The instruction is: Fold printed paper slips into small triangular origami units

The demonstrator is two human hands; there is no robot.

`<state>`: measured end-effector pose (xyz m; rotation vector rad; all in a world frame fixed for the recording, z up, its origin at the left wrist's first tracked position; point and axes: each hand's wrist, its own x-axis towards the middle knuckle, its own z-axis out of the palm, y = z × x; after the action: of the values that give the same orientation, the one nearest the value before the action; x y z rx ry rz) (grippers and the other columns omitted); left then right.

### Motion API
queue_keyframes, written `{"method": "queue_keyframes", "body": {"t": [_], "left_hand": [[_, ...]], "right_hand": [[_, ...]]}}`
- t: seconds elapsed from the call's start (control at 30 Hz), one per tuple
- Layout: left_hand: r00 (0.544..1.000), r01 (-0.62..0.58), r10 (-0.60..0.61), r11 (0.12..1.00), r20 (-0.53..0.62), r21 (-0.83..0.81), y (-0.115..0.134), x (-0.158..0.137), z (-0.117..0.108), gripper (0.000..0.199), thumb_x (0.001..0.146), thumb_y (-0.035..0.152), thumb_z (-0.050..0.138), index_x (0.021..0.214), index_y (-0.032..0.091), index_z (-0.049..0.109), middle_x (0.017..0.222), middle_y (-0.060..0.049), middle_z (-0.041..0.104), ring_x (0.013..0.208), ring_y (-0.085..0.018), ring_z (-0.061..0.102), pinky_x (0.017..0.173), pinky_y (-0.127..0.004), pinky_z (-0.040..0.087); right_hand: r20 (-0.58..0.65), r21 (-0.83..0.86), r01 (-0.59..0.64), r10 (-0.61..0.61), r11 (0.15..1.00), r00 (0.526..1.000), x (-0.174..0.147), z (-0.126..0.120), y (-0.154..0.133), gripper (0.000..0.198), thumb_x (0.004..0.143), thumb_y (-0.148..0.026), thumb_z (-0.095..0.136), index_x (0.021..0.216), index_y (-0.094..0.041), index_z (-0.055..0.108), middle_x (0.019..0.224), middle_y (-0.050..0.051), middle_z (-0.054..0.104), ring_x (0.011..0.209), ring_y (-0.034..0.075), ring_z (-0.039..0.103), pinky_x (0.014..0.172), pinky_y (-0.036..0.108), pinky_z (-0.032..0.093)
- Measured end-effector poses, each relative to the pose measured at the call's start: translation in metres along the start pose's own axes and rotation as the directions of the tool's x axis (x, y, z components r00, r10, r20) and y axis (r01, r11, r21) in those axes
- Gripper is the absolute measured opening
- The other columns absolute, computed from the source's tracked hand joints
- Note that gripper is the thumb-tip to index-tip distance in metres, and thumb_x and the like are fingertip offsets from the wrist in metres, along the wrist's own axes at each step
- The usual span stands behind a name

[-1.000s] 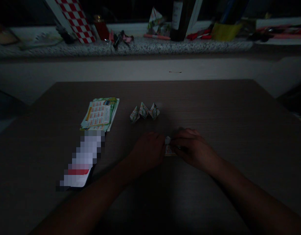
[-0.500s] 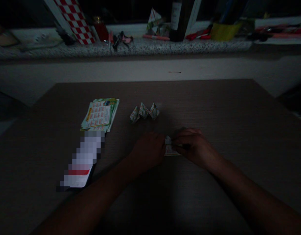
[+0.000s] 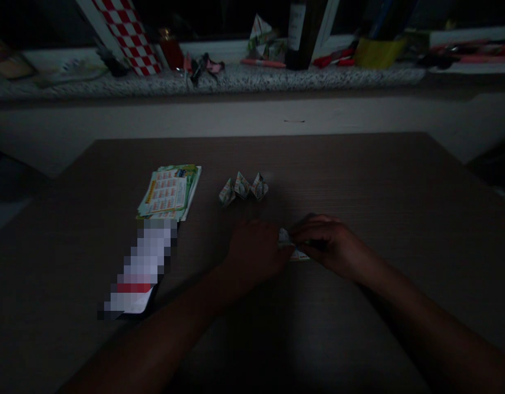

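A small printed paper slip (image 3: 300, 255), partly folded, lies on the table between my hands, with a pale peak standing up at its back edge. My left hand (image 3: 257, 249) is closed over its left side, thumb pressed on the paper. From the right, my right hand (image 3: 324, 238) pinches the slip with thumb and fingers. Much of the paper is hidden beneath the hands. Just beyond my left hand stand three folded paper pieces (image 3: 243, 186) in a row, pointed at the top and printed like the slip.
A stack of printed slips (image 3: 166, 191) lies to the left, and a phone (image 3: 149, 262) with a blurred-out screen lies in front of it. Along the stone windowsill (image 3: 244, 79) stand a checkered box (image 3: 131, 35), a dark bottle (image 3: 301, 35) and a yellow container (image 3: 377, 53).
My left hand has shifted slightly right, and its thumb now reaches over the slip, covering more of its left part. My right hand keeps its pinch nearly in place.
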<state>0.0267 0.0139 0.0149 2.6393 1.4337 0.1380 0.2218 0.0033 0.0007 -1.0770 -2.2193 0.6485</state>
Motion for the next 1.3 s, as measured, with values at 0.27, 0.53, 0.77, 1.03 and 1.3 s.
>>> {"method": "queue_keyframes", "body": {"t": [0.27,0.53,0.77,1.03,1.3], "left_hand": [[0.99,0.079,-0.069,0.994,0.125,-0.073,-0.017,-0.002,-0.01,0.03,0.081,0.047,0.056,0.08,0.019,0.067,0.075,-0.006,0.068,0.067,-0.023,0.062,0.062,-0.034,0.042],[0.995,-0.075,0.086,0.981,0.056,-0.179,-0.024,-0.003,-0.005,0.019,0.082,0.035,0.059,0.085,0.018,0.066,0.085,-0.005,0.067,0.083,-0.022,0.061,0.075,-0.034,0.044],[0.975,-0.22,0.2,0.917,-0.094,-0.333,-0.027,-0.003,0.006,0.013,0.083,0.025,0.059,0.092,0.018,0.065,0.111,-0.007,0.061,0.105,-0.021,0.053,0.093,-0.035,0.041],[0.973,-0.229,0.205,0.876,-0.103,-0.424,-0.028,-0.001,0.011,0.01,0.084,0.022,0.058,0.089,0.021,0.067,0.118,-0.002,0.064,0.111,-0.019,0.053,0.101,-0.036,0.037],[0.982,-0.191,0.169,0.885,-0.089,-0.425,-0.025,0.001,0.009,0.006,0.081,0.019,0.059,0.082,0.02,0.065,0.116,-0.002,0.064,0.111,-0.02,0.052,0.1,-0.036,0.038]], "right_hand": [[0.007,0.006,-0.01,0.009,1.0,1.0,-0.002,0.001,0.006,0.022,0.08,-0.009,0.064,0.093,-0.026,0.071,0.096,0.001,0.074,0.089,0.019,0.065,0.083,0.035,0.049],[0.01,-0.046,-0.063,0.064,0.997,0.998,-0.002,0.0,0.001,0.02,0.083,-0.016,0.062,0.101,-0.024,0.067,0.097,0.004,0.071,0.094,0.02,0.062,0.088,0.038,0.044],[0.035,-0.182,-0.038,0.045,0.983,0.998,0.0,0.008,0.0,0.013,0.084,-0.025,0.066,0.096,-0.025,0.069,0.104,0.004,0.066,0.101,0.022,0.057,0.089,0.04,0.037],[0.039,-0.107,0.02,-0.016,0.994,0.999,0.005,0.007,0.003,0.004,0.084,-0.02,0.064,0.083,-0.022,0.067,0.097,0.003,0.07,0.095,0.021,0.06,0.089,0.039,0.036],[0.061,-0.135,0.002,0.006,0.991,0.998,0.008,0.008,0.003,0.005,0.082,-0.016,0.066,0.081,-0.021,0.068,0.093,0.002,0.071,0.092,0.02,0.061,0.088,0.038,0.036]]}}
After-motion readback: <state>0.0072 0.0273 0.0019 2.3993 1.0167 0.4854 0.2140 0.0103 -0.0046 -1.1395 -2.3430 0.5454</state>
